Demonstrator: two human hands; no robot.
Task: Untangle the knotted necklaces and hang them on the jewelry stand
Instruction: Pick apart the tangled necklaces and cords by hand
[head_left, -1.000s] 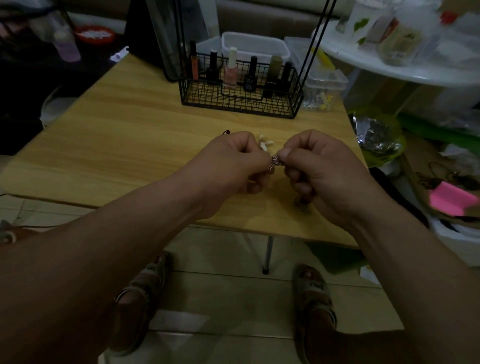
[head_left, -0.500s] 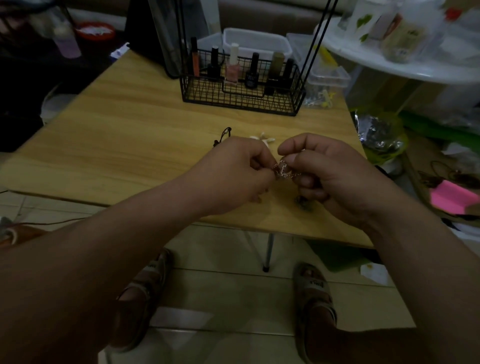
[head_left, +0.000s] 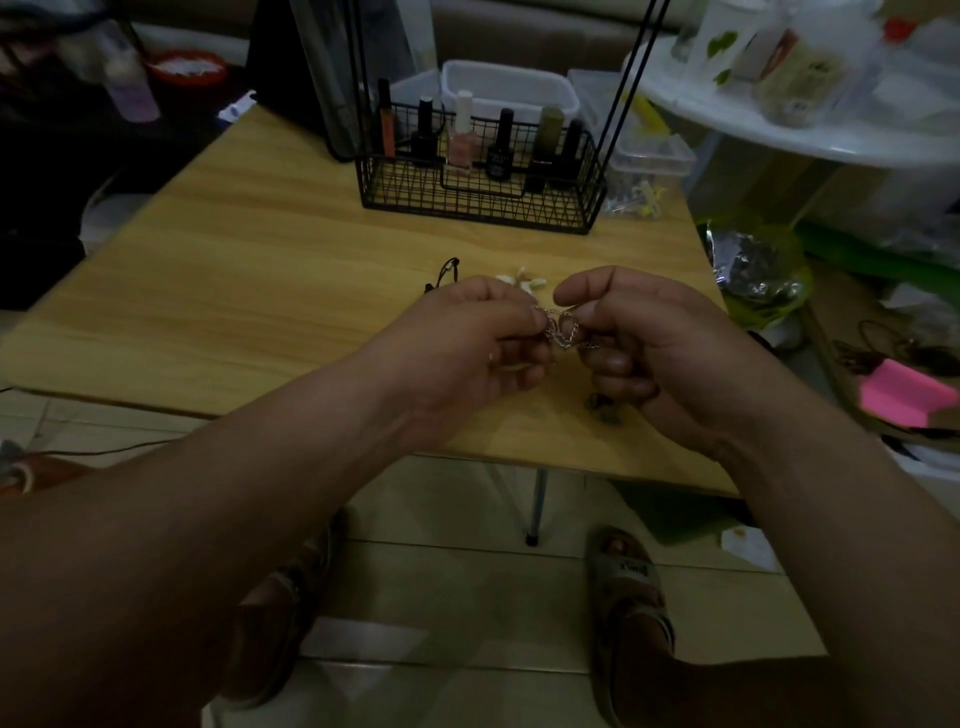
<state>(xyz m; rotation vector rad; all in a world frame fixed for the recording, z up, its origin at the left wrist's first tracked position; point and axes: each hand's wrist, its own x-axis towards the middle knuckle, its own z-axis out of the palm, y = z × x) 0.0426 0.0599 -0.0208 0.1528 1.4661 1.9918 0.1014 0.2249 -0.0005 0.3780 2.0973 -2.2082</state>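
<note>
A knotted silver chain necklace (head_left: 563, 330) stretches between my two hands above the wooden table (head_left: 249, 270). My left hand (head_left: 467, 343) pinches one side of the knot with thumb and forefinger. The other side is pinched by my right hand (head_left: 654, 343), its lower fingers curled. A dark part of the jewelry (head_left: 602, 408) hangs below my right hand near the table's front edge. Behind my hands lie a white shell-like piece (head_left: 522, 280) and a black cord (head_left: 447, 273). The black wire jewelry stand (head_left: 483, 202) rises at the back of the table, its thin uprights running out of the frame.
Several nail polish bottles (head_left: 462, 137) stand in the stand's basket. Clear plastic boxes (head_left: 644, 156) sit behind and right of it. A cluttered white shelf (head_left: 779, 124), a foil bag (head_left: 753, 265) and a pink pad (head_left: 904, 395) lie to the right. My sandalled feet are under the table.
My hands have drawn slightly apart, and more of the silver chain shows between the fingertips than before. The view has drifted a little; the hands stay over the table's front right part.
</note>
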